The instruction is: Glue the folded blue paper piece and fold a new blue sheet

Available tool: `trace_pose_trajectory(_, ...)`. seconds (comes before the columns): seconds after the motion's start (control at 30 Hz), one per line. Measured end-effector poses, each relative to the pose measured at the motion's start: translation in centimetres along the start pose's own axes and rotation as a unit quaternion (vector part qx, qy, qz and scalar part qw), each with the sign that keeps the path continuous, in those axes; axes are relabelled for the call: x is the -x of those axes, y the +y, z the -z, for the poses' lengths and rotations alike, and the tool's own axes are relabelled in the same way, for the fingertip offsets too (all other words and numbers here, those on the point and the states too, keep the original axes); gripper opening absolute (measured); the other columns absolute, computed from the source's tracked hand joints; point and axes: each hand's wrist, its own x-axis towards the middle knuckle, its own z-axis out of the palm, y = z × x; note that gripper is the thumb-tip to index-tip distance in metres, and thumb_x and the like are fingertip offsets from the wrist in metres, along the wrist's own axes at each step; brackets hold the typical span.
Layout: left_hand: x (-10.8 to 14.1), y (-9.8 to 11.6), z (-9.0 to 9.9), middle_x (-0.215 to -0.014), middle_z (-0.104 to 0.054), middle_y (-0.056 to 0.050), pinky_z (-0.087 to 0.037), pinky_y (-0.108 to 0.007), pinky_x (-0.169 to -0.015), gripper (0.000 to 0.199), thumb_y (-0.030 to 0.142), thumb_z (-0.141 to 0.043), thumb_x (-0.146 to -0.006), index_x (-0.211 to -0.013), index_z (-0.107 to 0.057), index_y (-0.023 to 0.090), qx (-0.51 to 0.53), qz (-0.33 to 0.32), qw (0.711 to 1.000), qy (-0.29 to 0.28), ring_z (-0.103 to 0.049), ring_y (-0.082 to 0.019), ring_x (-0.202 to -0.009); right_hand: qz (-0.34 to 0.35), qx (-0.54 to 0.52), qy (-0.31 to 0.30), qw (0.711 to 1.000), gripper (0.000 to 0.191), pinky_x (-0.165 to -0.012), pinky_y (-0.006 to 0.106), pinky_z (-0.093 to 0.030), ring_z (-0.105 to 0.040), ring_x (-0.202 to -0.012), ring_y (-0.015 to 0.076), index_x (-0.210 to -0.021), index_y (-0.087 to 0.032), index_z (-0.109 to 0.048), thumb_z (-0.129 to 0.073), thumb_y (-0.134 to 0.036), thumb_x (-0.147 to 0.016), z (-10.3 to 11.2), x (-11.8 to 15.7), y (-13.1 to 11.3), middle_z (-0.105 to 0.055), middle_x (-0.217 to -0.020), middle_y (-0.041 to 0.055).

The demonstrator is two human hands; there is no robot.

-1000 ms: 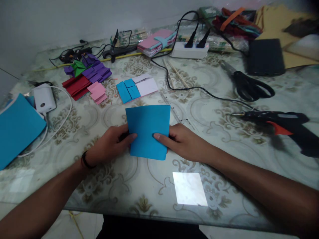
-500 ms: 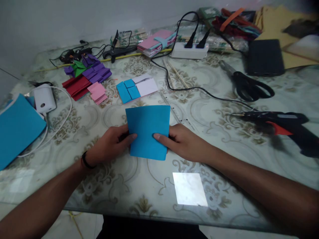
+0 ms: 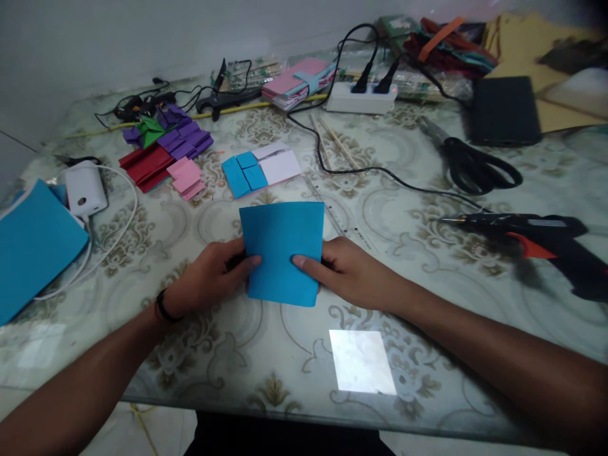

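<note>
A blue sheet of paper [image 3: 280,234] is held upright above the table between both hands. My left hand [image 3: 216,273] grips its left edge, thumb on the near face and fingers behind. At the right edge, my right hand [image 3: 349,271] pinches it the same way; the fingers behind are mostly hidden. Just beyond the sheet lies a folded blue and white paper piece [image 3: 261,168]. Folded pink paper [image 3: 186,177], red paper [image 3: 146,166] and purple paper [image 3: 186,138] sit farther left. A clear ruler [image 3: 335,215] lies partly behind the sheet.
At the right are a glue gun [image 3: 527,225], black-handled scissors [image 3: 479,164] and a black box-like object [image 3: 506,111]. A black cable runs from a white power strip [image 3: 361,98] across the table. Blue sheets [image 3: 38,247] and a white device [image 3: 85,188] with a cable lie left.
</note>
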Motion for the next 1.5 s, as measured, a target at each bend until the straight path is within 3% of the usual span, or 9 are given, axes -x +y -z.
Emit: trace_pose_trajectory(1.5, 0.02, -0.11, -0.02, -0.068, -0.063, 0.001, -0.040, -0.026, -0.055, 0.035, 0.044, -0.052, -0.105, -0.082, -0.055, 0.018, -0.004, -0.004, 1.000, -0.001, -0.056, -0.013, -0.059, 0.011, 0.003, 0.001, 1.000, 0.049, -0.051, 0.020, -0.041, -0.057, -0.052, 0.0090, -0.070, -0.018, -0.060, -0.050, -0.051, -0.105, -0.01, -0.02, 0.19, -0.063, -0.061, -0.0023)
